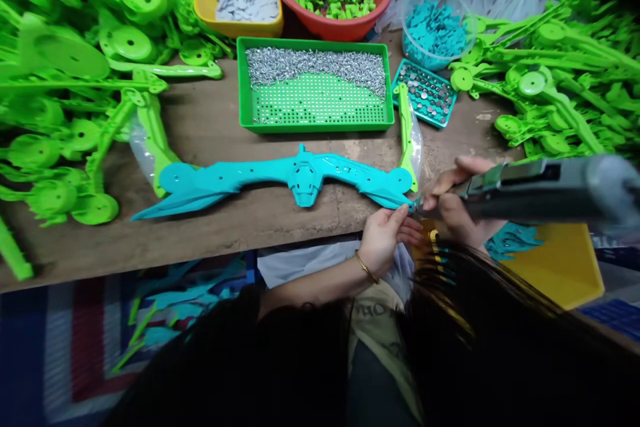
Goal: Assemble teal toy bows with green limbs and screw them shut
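A turquoise bow-shaped plastic part (255,173) lies across the wooden table, with a lime-green arm (155,127) at its left end and another green arm (407,130) at its right end. The thumb and fingers of my left hand (383,240) pinch the right tip of the turquoise part. My right hand (463,207) is wrapped round a dark electric screwdriver (540,188), held nearly level. Its working end points left at that same tip, close to my left fingertips. Whether the bit touches a screw is too small to tell.
A green tray of screws (316,128) stands behind the part, beside a small teal tray (425,93). Further back are a yellow bin (237,28), a red bowl (330,27) and a clear tub (439,60). Green parts pile up left (70,60) and right (565,80).
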### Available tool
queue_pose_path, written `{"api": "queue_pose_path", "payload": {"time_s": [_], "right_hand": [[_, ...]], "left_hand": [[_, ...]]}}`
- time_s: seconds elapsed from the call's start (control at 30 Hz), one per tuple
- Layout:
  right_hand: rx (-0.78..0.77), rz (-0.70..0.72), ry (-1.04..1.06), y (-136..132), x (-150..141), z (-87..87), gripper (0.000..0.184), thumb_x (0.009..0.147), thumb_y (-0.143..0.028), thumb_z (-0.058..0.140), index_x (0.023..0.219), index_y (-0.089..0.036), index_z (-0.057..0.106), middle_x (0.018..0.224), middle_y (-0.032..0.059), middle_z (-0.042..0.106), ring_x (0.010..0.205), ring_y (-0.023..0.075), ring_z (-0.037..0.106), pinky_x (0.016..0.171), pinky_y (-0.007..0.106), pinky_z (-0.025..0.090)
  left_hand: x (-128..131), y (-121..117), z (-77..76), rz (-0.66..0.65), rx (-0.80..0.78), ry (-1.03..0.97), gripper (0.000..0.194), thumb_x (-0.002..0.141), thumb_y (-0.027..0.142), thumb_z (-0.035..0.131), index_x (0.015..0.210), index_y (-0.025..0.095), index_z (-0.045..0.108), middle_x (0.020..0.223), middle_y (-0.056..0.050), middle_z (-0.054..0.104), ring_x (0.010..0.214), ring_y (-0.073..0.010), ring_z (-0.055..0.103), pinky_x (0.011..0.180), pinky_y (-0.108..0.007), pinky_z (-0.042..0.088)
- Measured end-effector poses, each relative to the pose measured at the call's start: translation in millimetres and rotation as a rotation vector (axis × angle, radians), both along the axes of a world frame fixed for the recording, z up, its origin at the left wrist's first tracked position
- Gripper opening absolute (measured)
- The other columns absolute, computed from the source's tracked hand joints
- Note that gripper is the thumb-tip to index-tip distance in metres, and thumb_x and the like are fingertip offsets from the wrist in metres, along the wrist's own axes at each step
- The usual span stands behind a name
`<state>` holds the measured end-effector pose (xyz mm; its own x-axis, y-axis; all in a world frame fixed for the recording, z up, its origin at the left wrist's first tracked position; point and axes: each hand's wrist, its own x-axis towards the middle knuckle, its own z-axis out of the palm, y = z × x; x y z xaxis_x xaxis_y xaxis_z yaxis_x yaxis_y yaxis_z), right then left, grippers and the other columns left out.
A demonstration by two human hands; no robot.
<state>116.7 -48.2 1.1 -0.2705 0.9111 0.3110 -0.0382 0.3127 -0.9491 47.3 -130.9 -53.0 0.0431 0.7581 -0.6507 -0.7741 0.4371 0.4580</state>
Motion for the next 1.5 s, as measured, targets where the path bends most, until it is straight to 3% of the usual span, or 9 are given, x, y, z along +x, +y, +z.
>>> {"api": "queue_pose_path", "payload": {"time_s": [0.13,0.27,0.4,0.57,0.93,1.13,1.23,1.37,1.5], "right_hand": [[0.103,0.04,0.289,19,-7,34.6,0.027,0.075,-0.035,0.072,0.101,-0.026,0.071,0.079,-0.0013,0.068,0.045,0.008,0.055,0.039,0.024,0.045],[0.175,0.091,0.251,39,-23,44.0,0.027,0.072,-0.042,0.076,0.093,-0.026,0.072,0.085,-0.0001,0.069,0.073,0.0141,0.067,0.065,0.03,0.057],[0.146,0.167,0.169,52,-41,34.8,0.029,0.074,-0.047,0.073,0.097,-0.03,0.068,0.092,-0.0027,0.069,0.082,0.0159,0.068,0.074,0.037,0.059],[0.15,0.075,0.134,70,-64,33.7,0.035,0.073,-0.051,0.074,0.096,-0.028,0.062,0.09,-0.0024,0.067,0.068,0.0135,0.066,0.068,0.035,0.06],[0.199,-0.187,0.235,124,-155,-17.9,0.04,0.073,-0.064,0.065,0.084,-0.028,0.054,0.07,-0.0043,0.056,0.048,0.0101,0.053,0.05,0.03,0.05],[0.15,-0.183,0.255,128,-153,-34.1,0.04,0.071,-0.062,0.067,0.084,-0.026,0.054,0.072,-0.0037,0.055,0.048,0.0111,0.055,0.053,0.034,0.055],[0.165,-0.172,0.226,127,-155,-34.2,0.037,0.074,-0.059,0.066,0.086,-0.026,0.055,0.072,-0.0038,0.055,0.048,0.0114,0.055,0.055,0.035,0.056],[0.18,-0.203,0.221,121,-151,-13.9,0.03,0.076,-0.054,0.067,0.084,-0.027,0.056,0.072,-0.0037,0.057,0.048,0.0106,0.054,0.052,0.032,0.053],[0.208,-0.162,0.409,94,-114,21.1,0.023,0.074,-0.045,0.072,0.089,-0.03,0.065,0.078,-0.0042,0.063,0.046,0.0076,0.052,0.044,0.026,0.045]], "left_hand": [[14,3,8.5,-0.086,-0.046,-0.08,0.039,0.073,0.048,0.074,0.078,0.014,0.057,0.06,-0.003,0.067,0.047,-0.0129,0.062,0.049,-0.023,0.05],[33,19,13.1,-0.145,-0.085,-0.171,0.034,0.081,0.045,0.068,0.075,0.013,0.056,0.056,-0.003,0.065,0.046,-0.0132,0.061,0.052,-0.025,0.05],[35,22,10.7,-0.094,-0.131,-0.146,0.033,0.085,0.042,0.065,0.076,0.012,0.056,0.053,-0.003,0.063,0.045,-0.013,0.061,0.05,-0.023,0.05],[-5,-3,10.4,-0.267,-0.1,-0.148,0.038,0.081,0.046,0.068,0.076,0.01,0.059,0.061,-0.008,0.068,0.049,-0.0162,0.066,0.051,-0.025,0.054],[-35,-13,0.8,-0.017,-0.107,0.027,0.044,0.076,0.052,0.071,0.07,0.012,0.053,0.062,-0.006,0.066,0.05,-0.0141,0.065,0.051,-0.024,0.053],[-63,-19,15.7,-0.302,-0.102,-0.07,0.041,0.078,0.053,0.066,0.083,0.014,0.057,0.068,-0.007,0.069,0.056,-0.017,0.067,0.057,-0.029,0.055],[-82,-25,26.1,-0.495,0.093,0.312,0.037,0.085,0.052,0.056,0.085,0.016,0.064,0.069,-0.008,0.069,0.059,-0.0187,0.066,0.059,-0.031,0.054],[-93,-16,27.7,-0.427,0.539,1.359,0.037,0.091,0.044,0.051,0.111,0.018,0.067,0.107,-0.015,0.069,0.104,-0.0275,0.064,0.096,-0.043,0.047],[-90,9,11.7,-0.574,0.718,1.848,0.083,0.077,0.066,0.059,0.133,0.006,0.05,0.128,-0.023,0.056,0.128,-0.0368,0.046,0.112,-0.055,0.028]]}}
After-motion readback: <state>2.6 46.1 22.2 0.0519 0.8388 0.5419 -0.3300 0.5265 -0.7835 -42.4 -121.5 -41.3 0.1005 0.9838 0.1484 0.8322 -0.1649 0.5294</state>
